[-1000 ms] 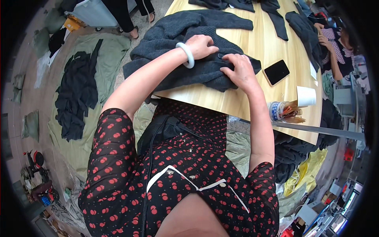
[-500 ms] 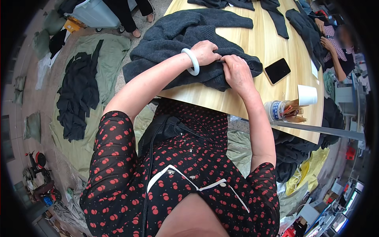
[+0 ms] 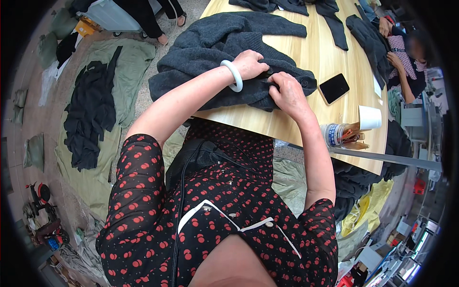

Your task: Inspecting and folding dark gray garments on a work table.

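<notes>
A dark grey knitted cardigan lies bunched on the near left part of the table, one sleeve stretched toward the far side. My left hand, with a pale bangle at the wrist, has its fingers closed on the knit near the cardigan's edge. Just to the right, my right hand pinches the same edge between thumb and fingers. A small gap separates the hands, and a dark round button seems to show there. Another button sits on the fabric right of my right hand.
On the wooden table are a phone, a white cup and a jar of tools. More dark garments lie at the far right, where a person handles one. Clothing lies on a floor sheet at left.
My right hand has shifted slightly down and away from my left hand, widening the gap between them. The left hand stays nearly where it was.
</notes>
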{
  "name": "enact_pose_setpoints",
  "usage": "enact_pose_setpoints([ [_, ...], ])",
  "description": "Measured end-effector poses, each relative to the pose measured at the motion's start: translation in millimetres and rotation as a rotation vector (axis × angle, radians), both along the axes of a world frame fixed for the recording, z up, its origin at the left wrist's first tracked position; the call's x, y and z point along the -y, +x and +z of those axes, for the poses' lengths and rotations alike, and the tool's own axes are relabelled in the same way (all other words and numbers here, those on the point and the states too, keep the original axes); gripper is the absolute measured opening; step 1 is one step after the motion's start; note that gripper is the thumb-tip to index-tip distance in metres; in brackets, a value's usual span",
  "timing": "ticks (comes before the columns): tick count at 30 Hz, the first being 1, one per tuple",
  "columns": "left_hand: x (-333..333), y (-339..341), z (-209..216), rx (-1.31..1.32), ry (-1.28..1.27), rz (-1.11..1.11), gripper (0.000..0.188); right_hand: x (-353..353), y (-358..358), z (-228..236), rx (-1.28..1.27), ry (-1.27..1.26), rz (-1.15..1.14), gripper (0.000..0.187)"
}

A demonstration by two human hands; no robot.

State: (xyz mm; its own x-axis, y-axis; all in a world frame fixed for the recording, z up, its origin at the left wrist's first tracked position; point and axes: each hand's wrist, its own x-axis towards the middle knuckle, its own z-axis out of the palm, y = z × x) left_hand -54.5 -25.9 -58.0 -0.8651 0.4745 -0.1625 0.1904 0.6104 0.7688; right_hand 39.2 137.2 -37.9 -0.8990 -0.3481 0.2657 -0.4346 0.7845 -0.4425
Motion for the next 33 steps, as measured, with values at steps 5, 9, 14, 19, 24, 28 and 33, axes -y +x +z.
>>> enact_pose_setpoints([
  [5, 0.6, 1.2, 1.5, 0.052, 0.086, -0.013, 0.048, 1.9, -2.8, 2.9, 0.051, -0.206, -0.126, 0.015],
  [9, -0.5, 1.1, 6.5, 0.107, 0.115, -0.031, 0.042, 5.6, -6.4, -5.1, -0.005, -0.297, -0.241, 0.019],
  [14, 0.5, 5.0, 8.5, -0.078, 0.009, -0.11, 0.034, 4.5, -7.5, -17.3, -0.185, -0.136, -0.192, 0.023],
  [19, 1.0, 22.7, 10.2, -0.249, -0.015, -0.246, 0.034, 0.4, -5.5, -24.6, -0.19, -0.082, -0.172, 0.022],
  [24, 5.0, 28.2, -7.4, -0.548, -0.04, -0.271, 0.023, 3.8, -6.6, -24.6, -0.131, -0.06, -0.174, 0.021],
  [28, 3.1, 28.8, -15.3, -0.606, -0.023, -0.228, 0.017, -0.9, -9.9, -35.2, -0.165, -0.087, -0.162, 0.02],
  [33, 8.5, 25.2, -17.3, -0.613, 0.003, -0.303, 0.015, 6.5, -0.8, -37.9, -0.252, -0.006, -0.189, 0.021],
])
